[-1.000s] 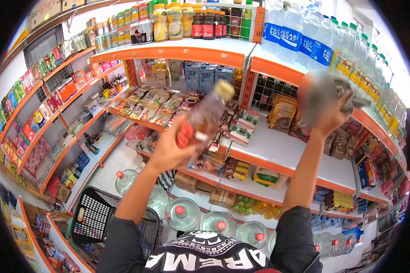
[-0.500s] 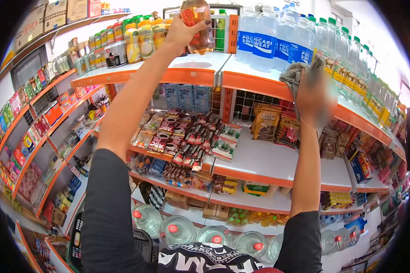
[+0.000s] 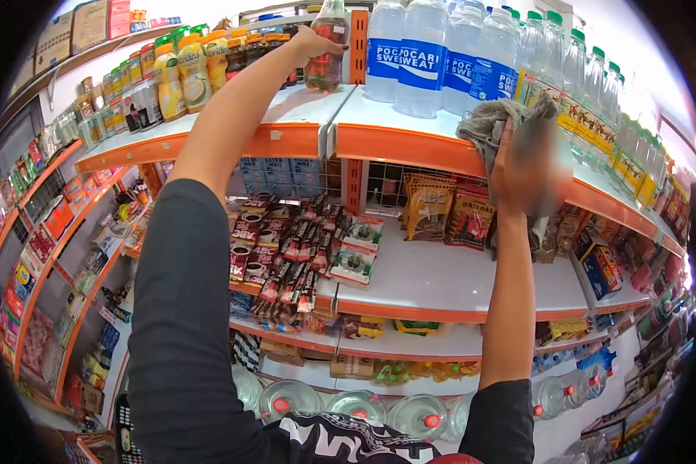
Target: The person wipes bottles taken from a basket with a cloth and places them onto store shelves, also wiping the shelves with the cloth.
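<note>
My left hand (image 3: 314, 45) is wrapped round a clear bottle (image 3: 327, 71) with a reddish label, up on the top shelf (image 3: 298, 110). The bottle is upright, its base on or just over the white surface, beside a row of dark bottles. In my right hand (image 3: 510, 174), partly smeared by a blur, is a grey cloth (image 3: 483, 127) held against the orange front edge of the neighbouring top shelf. Large Pocari Sweat bottles (image 3: 421, 66) stand right behind the cloth.
Yellow drink bottles (image 3: 193, 73) line the top shelf at left, and green-capped bottles (image 3: 572, 73) at right. Below lie coffee sachets (image 3: 290, 240) and ABC packets (image 3: 427, 209). Water jugs (image 3: 290, 398) with red caps stand at the bottom.
My left hand has lowered the bottle from above the shelf down to its surface. The right hand and cloth stay near the shelf edge. The view has shifted somewhat.
</note>
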The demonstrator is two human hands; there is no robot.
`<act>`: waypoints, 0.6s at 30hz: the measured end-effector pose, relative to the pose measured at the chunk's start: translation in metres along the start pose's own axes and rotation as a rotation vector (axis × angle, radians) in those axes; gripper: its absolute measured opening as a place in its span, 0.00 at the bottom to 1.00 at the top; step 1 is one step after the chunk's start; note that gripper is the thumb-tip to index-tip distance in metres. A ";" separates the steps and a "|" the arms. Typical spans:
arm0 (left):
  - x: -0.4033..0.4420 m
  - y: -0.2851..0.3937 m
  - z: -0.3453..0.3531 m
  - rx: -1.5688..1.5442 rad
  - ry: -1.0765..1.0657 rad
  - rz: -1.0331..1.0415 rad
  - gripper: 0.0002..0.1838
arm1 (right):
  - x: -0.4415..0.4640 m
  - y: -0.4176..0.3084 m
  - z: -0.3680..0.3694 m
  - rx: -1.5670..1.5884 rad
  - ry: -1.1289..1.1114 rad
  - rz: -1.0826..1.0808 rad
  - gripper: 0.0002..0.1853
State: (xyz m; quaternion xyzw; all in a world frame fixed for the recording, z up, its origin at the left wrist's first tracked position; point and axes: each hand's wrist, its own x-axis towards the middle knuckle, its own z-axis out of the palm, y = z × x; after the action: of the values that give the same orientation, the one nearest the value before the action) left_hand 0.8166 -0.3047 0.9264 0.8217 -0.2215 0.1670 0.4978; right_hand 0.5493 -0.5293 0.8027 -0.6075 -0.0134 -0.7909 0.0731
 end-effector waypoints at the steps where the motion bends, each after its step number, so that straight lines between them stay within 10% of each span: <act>1: 0.005 -0.004 0.004 -0.005 -0.001 -0.001 0.40 | -0.001 0.000 0.000 -0.008 -0.017 0.006 0.16; 4: 0.030 -0.019 0.016 -0.122 -0.035 0.006 0.58 | -0.003 0.001 0.001 0.016 0.005 0.003 0.17; 18: 0.055 -0.039 0.038 0.001 -0.009 0.015 0.59 | -0.005 0.001 0.003 0.041 0.020 0.017 0.20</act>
State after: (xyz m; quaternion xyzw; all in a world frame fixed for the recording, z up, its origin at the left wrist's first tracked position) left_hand 0.8858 -0.3340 0.9076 0.8210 -0.2296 0.1670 0.4953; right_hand 0.5537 -0.5291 0.7986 -0.5980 -0.0238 -0.7958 0.0924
